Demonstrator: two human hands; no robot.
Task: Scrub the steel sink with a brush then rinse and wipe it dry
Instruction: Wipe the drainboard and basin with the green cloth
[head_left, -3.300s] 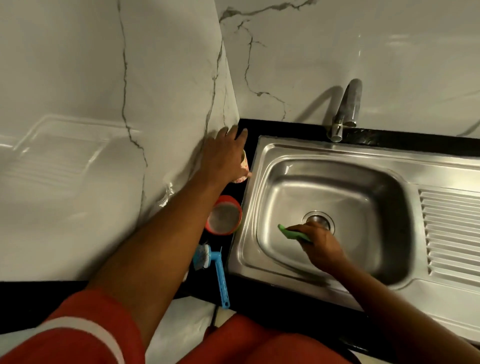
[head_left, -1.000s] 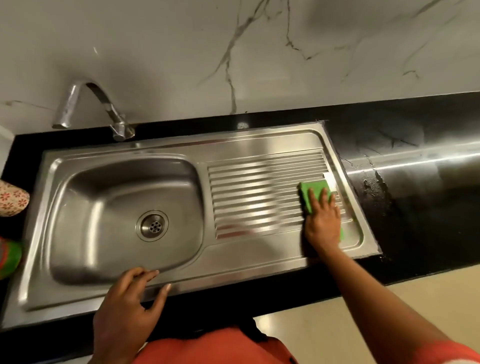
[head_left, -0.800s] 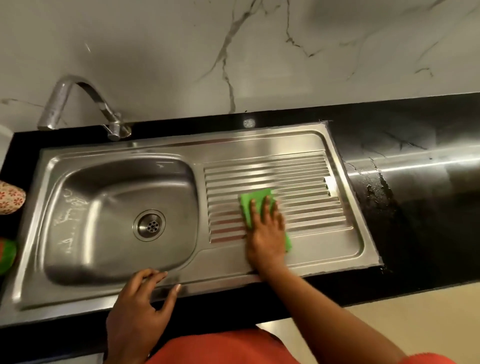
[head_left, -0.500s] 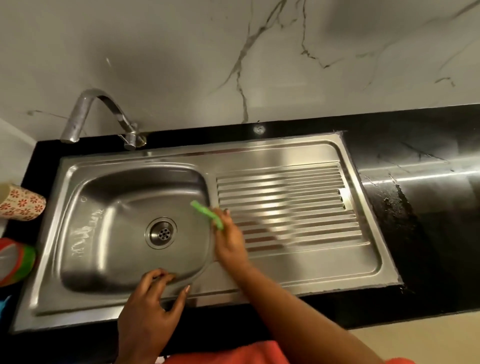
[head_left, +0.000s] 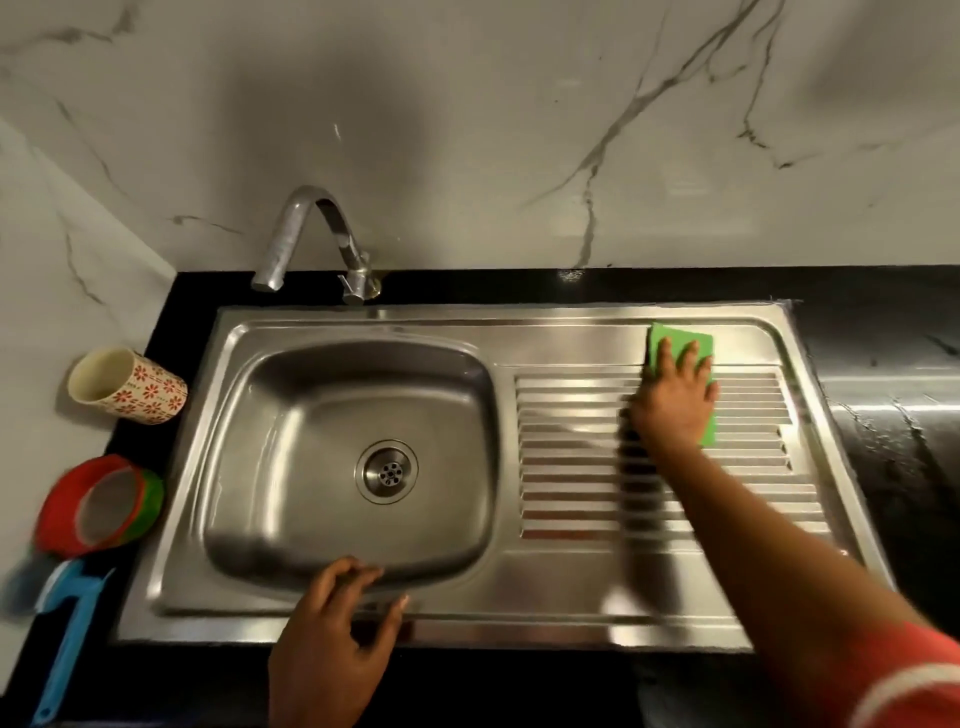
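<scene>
The steel sink (head_left: 322, 603) has a basin on the left with a round drain (head_left: 386, 471) and a ribbed drainboard (head_left: 582, 483) on the right. My right hand (head_left: 672, 402) lies flat with spread fingers on a green cloth (head_left: 675, 338), pressing it onto the drainboard's far right corner. My left hand (head_left: 332, 644) rests on the sink's front rim, fingers over the basin edge, holding nothing. A blue brush (head_left: 67, 639) lies on the black counter at the lower left.
A curved steel tap (head_left: 306, 234) stands behind the basin. Left of the sink are a tipped floral cup (head_left: 127, 387) and a red and green strainer (head_left: 98, 506). Black counter (head_left: 893, 364) extends right; white marble walls rise behind and to the left.
My right hand carried the green cloth from the basin's right edge back across the drainboard to its far right corner and flattened it there. My left hand stayed on the front rim.
</scene>
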